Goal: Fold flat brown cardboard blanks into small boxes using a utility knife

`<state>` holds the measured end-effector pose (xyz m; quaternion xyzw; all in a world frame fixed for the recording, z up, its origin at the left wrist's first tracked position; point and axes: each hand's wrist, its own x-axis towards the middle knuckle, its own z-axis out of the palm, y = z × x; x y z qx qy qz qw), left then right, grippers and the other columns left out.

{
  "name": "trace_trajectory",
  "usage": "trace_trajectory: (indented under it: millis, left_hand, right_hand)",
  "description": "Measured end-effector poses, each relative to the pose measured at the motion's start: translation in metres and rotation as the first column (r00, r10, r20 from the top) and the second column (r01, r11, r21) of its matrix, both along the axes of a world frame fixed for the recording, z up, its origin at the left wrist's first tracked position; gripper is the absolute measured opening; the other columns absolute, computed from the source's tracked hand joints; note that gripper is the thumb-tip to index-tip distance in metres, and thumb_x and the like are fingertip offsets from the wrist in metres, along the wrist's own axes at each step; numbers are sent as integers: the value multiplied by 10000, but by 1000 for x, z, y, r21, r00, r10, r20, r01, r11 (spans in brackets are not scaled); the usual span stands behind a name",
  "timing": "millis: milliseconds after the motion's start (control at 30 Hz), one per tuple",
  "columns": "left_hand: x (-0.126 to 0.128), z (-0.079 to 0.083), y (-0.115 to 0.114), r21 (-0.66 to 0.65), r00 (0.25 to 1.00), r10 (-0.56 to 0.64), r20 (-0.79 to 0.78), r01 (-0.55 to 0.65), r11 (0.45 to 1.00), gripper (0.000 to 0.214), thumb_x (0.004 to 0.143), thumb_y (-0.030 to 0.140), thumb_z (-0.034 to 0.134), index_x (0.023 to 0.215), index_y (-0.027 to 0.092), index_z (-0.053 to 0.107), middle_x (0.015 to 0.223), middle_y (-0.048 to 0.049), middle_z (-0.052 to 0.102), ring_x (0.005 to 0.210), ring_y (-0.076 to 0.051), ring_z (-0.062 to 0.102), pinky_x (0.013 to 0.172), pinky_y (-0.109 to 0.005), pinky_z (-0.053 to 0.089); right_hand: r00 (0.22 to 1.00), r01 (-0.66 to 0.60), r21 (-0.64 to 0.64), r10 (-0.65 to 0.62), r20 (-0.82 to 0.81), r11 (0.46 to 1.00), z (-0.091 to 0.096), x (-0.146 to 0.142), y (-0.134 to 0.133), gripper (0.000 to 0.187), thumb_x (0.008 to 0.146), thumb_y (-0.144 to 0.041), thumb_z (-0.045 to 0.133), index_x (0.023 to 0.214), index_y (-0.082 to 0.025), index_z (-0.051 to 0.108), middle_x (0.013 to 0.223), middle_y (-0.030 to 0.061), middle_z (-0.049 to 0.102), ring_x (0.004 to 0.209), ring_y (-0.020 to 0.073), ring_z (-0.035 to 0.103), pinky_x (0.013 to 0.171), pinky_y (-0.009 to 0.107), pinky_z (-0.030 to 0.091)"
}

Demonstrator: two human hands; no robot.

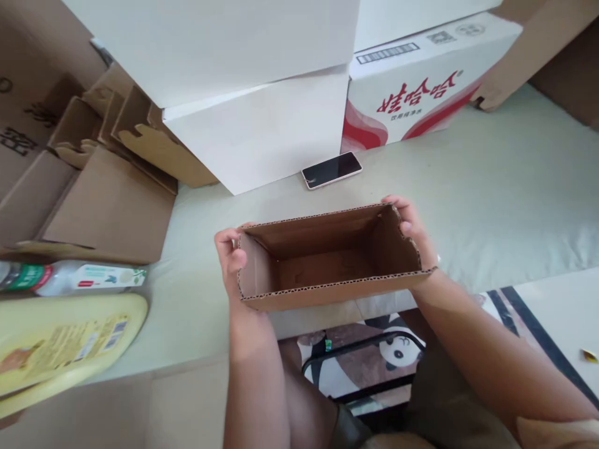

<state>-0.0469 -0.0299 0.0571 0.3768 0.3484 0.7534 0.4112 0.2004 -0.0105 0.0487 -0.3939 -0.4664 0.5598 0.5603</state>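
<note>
Between my two hands is an open-topped brown cardboard box [327, 294], tilted so that its bare inside faces me. My left hand [229, 252] grips the left end wall, with the thumb near the rim and the fingers mostly behind it. At the other end my right hand [414, 227] holds the right wall, its fingers curled over the cut-out edge. The box is at the near edge of the pale green surface [505, 206]. Beyond it lies a phone [332, 170] with a dark screen, close to the white boxes.
White cartons [266, 131] are stacked at the back, beside a red-and-white printed carton [412, 93]. Several cut cardboard boxes [112, 199] crowd the left. A bottle [65, 277] and a large yellow container [70, 343] lie in front of them. Below is a panda-patterned item [397, 352] with black bars.
</note>
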Motion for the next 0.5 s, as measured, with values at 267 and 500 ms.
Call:
trace_trajectory:
  millis: [267,500]
  left_hand:
    - [-5,-1,-4,42,996,26,-87,-22,999,249,726,399,788,904,281,660,1008,-1,677,898,-157,630,804,-308,519]
    - [-15,3,-14,-71,990,-94,-101,87,994,280,672,411,793,875,264,668,1012,-27,623,971,-206,603,877,-357,490]
  right_hand:
    - [984,96,330,-140,111,939,8,3,-7,145,833,-374,559,944,-293,603,1232,34,579,1175,272,574,1025,484,456]
    - [887,-153,446,-76,455,882,45,24,-2,196,824,-247,493,658,-225,594,939,70,630,887,243,580,845,444,477]
